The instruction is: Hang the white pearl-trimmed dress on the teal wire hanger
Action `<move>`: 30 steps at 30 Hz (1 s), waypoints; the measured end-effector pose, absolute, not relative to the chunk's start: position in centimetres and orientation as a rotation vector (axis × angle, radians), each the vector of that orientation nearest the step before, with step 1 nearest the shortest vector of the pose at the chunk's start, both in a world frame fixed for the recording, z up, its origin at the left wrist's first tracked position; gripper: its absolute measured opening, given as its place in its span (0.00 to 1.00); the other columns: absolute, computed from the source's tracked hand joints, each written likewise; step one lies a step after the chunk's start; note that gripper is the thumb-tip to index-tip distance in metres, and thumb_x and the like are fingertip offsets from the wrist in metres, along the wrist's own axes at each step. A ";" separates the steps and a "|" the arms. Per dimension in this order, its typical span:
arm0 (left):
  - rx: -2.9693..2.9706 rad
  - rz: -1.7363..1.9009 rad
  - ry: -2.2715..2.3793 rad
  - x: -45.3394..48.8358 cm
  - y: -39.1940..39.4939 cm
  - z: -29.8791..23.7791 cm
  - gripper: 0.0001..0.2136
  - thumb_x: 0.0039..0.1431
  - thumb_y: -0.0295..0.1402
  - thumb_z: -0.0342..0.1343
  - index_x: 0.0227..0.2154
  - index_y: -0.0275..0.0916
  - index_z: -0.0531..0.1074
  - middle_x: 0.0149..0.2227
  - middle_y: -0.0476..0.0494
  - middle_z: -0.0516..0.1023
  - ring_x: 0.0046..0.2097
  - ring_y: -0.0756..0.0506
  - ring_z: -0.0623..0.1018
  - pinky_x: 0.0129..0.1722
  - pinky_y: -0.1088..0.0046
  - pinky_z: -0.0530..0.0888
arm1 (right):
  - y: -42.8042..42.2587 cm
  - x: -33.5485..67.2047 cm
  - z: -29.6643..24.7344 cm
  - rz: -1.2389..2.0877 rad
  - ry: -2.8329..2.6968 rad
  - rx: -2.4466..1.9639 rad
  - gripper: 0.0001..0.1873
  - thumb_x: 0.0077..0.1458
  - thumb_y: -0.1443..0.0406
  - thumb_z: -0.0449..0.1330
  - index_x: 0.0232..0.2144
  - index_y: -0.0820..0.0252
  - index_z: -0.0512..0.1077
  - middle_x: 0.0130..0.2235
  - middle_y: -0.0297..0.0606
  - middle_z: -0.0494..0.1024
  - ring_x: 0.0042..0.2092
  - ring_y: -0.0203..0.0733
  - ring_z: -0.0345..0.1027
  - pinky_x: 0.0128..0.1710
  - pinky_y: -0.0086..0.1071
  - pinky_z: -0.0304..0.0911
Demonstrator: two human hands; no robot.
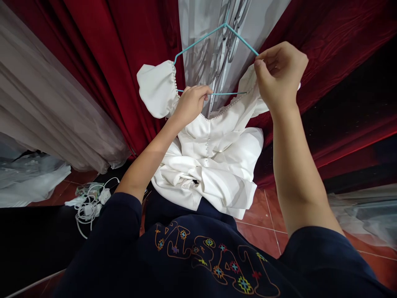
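A white dress (214,140) with puffed sleeves and a beaded neckline hangs on a light-blue clothes hanger (201,39). My left hand (194,101) is closed around the hanger's lower bar, inside the neck opening. Higher up on the right, my right hand (281,72) pinches the hanger's sloping shoulder near its end, beside the dress's right-hand sleeve. The other sleeve (156,89) sits over the hanger's left end. Below, the skirt bunches in folds close to my body. My right palm and wrist hide part of the right-hand sleeve.
Dark red curtains (124,54) hang on both sides of a pale panel with several metal hangers (228,45). Sheer pale fabric (58,91) drapes at the left. A tangle of white cables (89,207) lies by a black surface at lower left. Red tiles (260,219) cover the floor.
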State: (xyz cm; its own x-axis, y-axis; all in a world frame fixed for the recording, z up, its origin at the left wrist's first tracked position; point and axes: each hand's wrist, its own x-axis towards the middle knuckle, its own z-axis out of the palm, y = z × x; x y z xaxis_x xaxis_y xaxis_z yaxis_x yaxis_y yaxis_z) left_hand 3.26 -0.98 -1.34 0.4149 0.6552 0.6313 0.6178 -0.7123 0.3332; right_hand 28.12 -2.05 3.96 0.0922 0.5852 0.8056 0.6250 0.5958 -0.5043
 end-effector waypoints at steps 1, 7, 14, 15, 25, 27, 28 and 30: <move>2.601 1.189 1.181 3.3 -1.1 -1.3 0.15 0.74 0.22 0.43 0.46 0.43 0.75 0.43 0.45 0.82 0.51 0.41 0.80 0.59 0.54 0.70 | -2.2 27.7 3.9 -0.018 -1.598 -1.012 0.07 0.64 0.68 0.56 0.38 0.51 0.72 0.40 0.35 0.80 0.39 0.38 0.71 0.42 0.35 0.67; 2.664 1.180 1.191 3.4 -1.3 -1.2 0.15 0.71 0.21 0.45 0.46 0.44 0.75 0.47 0.44 0.82 0.54 0.39 0.79 0.60 0.52 0.71 | -2.5 22.9 0.6 0.017 -2.027 -0.958 0.06 0.65 0.61 0.59 0.44 0.51 0.74 0.48 0.39 0.81 0.49 0.47 0.74 0.55 0.44 0.69; 2.637 1.316 1.215 2.6 -2.8 0.1 0.18 0.71 0.28 0.46 0.55 0.50 0.75 0.57 0.43 0.79 0.71 0.37 0.66 0.70 0.50 0.66 | -1.9 21.0 -4.9 -0.219 -1.855 -1.135 0.19 0.69 0.56 0.52 0.59 0.50 0.68 0.48 0.43 0.79 0.54 0.58 0.71 0.61 0.58 0.62; 2.616 1.325 1.296 2.2 -3.0 0.3 0.20 0.72 0.30 0.46 0.59 0.54 0.73 0.59 0.44 0.78 0.75 0.38 0.59 0.71 0.50 0.64 | -2.0 21.0 -4.9 -0.214 -1.834 -1.129 0.19 0.70 0.55 0.51 0.59 0.49 0.68 0.48 0.43 0.79 0.54 0.57 0.71 0.61 0.58 0.63; 2.317 1.816 1.524 -5.5 1.8 1.7 0.13 0.78 0.36 0.43 0.49 0.50 0.74 0.52 0.49 0.83 0.54 0.45 0.79 0.60 0.62 0.74 | -3.0 20.9 -4.3 -0.258 -1.845 -1.142 0.17 0.72 0.55 0.48 0.50 0.46 0.75 0.42 0.41 0.79 0.52 0.57 0.71 0.61 0.60 0.63; 2.279 1.938 1.532 -7.9 3.8 1.6 0.18 0.81 0.42 0.38 0.46 0.49 0.74 0.48 0.49 0.83 0.52 0.46 0.80 0.55 0.62 0.77 | -2.8 21.3 -4.2 -0.245 -1.840 -1.126 0.19 0.73 0.53 0.46 0.49 0.47 0.75 0.42 0.41 0.79 0.51 0.56 0.72 0.61 0.60 0.63; 2.266 1.962 1.572 -9.2 4.7 1.3 0.22 0.82 0.45 0.33 0.47 0.48 0.73 0.49 0.49 0.83 0.52 0.46 0.79 0.55 0.60 0.78 | -2.8 21.4 -4.2 -0.236 -1.842 -1.120 0.19 0.73 0.52 0.47 0.48 0.47 0.75 0.42 0.41 0.79 0.50 0.56 0.72 0.61 0.60 0.64; 2.360 1.912 1.753 -11.6 6.2 0.1 0.32 0.80 0.47 0.15 0.50 0.45 0.68 0.50 0.49 0.80 0.52 0.50 0.76 0.55 0.60 0.79 | -2.6 21.3 -4.2 -0.219 -1.841 -1.122 0.19 0.73 0.51 0.48 0.48 0.48 0.75 0.42 0.41 0.79 0.50 0.55 0.72 0.60 0.58 0.64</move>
State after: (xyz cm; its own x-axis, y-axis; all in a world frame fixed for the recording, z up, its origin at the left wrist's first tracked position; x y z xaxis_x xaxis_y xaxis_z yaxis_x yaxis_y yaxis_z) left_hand -11.56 6.21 0.10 -0.0583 0.4560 0.8881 0.8451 -0.4510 0.2870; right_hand 21.31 -2.58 -4.16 -0.1431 0.6030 0.7848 0.7704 0.5656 -0.2941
